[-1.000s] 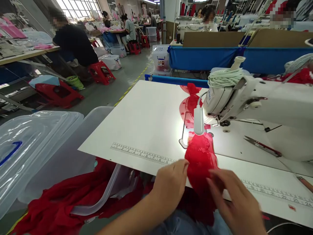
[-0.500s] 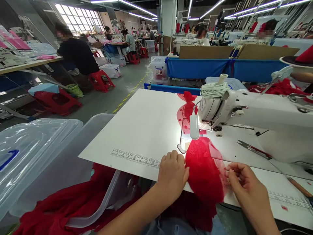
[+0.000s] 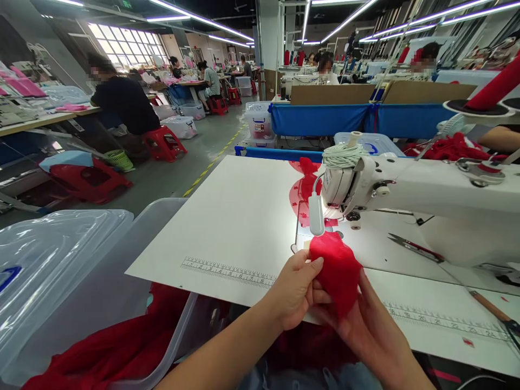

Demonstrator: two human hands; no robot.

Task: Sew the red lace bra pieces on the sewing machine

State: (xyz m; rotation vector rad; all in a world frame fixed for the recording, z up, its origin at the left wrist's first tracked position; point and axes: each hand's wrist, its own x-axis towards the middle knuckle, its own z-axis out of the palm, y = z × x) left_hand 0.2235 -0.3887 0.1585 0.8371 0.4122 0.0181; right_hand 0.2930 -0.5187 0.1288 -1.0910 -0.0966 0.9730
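Observation:
A piece of red fabric (image 3: 337, 271) is lifted in front of the sewing machine (image 3: 406, 184), its far end near the needle area. My left hand (image 3: 298, 292) pinches the fabric's left edge between thumb and fingers. From below and the right, my right hand (image 3: 369, 330) grips the same piece, with some of its fingers hidden behind the cloth. Just beyond stands a small white lamp (image 3: 316, 214) on a bent stalk. Behind the machine head lies more red fabric with sheer parts (image 3: 303, 189).
Thread snips (image 3: 416, 248) lie on the white table (image 3: 235, 216), and a wooden-handled tool (image 3: 489, 309) is at the right. A clear plastic bin (image 3: 170, 346) holding dark red cloth stands at the left. Several people sit at machines farther off.
My left hand has turned from lying on the fabric to pinching its edge. My right hand has moved left and under the cloth, which is now raised and folded.

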